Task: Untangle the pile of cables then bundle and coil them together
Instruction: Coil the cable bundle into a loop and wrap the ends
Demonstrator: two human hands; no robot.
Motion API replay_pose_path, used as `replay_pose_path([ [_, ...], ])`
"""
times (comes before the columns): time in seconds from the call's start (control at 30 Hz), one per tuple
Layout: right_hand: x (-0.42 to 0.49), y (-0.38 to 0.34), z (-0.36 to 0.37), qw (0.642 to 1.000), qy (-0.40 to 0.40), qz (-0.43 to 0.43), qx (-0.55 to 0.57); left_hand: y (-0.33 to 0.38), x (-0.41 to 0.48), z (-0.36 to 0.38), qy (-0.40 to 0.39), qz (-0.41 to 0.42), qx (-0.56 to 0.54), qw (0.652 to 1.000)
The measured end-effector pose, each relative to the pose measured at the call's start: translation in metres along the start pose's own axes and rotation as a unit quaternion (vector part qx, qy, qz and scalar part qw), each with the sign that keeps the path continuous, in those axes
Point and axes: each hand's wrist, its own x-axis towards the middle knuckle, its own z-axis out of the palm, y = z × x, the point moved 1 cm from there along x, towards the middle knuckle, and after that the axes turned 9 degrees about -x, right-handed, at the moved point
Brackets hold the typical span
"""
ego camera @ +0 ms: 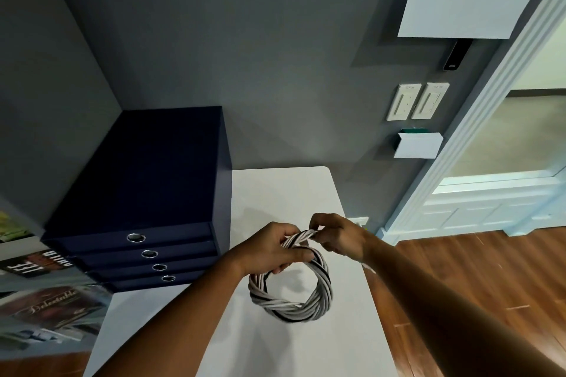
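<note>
Grey walls, white surface (pixel 275 193) mid-frame, navy drawer unit (pixel 153 177) to its left. Cable coil (pixel 291 306) — grey-white strands plus black, twisted into one ring — sits lower centre over the surface; contact unclear. Left hand (pixel 269 249) grip curled round the ring's top, right hand (pixel 340 239) grip pinching a strand end beside it. Likely the final tuck; next move needs that end threaded under. Book cover (pixel 55 300), lower left, reads roughly "Delectable" — blurred.

Grey-white coil (pixel 291 294) — black strands
</note>
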Motion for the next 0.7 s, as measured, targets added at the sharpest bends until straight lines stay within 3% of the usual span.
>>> replay_pose_path([
  [0.1,0.001,-0.004,-0.004,0.993,-0.058,0.081,0.057,-0.002,0.002,0.001,0.018,0.003,0.053,0.998],
  [0.23,0.003,-0.008,-0.009,0.985,-0.103,0.106,0.088,0.002,0.003,0.001,0.038,0.032,0.057,0.997],
  [0.53,0.008,-0.006,-0.022,0.991,-0.021,-0.031,0.131,0.012,0.001,-0.008,0.08,0.035,-0.043,0.995],
  [0.7,0.013,-0.01,-0.021,0.996,0.035,-0.076,0.003,0.01,-0.001,-0.006,0.108,0.032,-0.055,0.992],
])
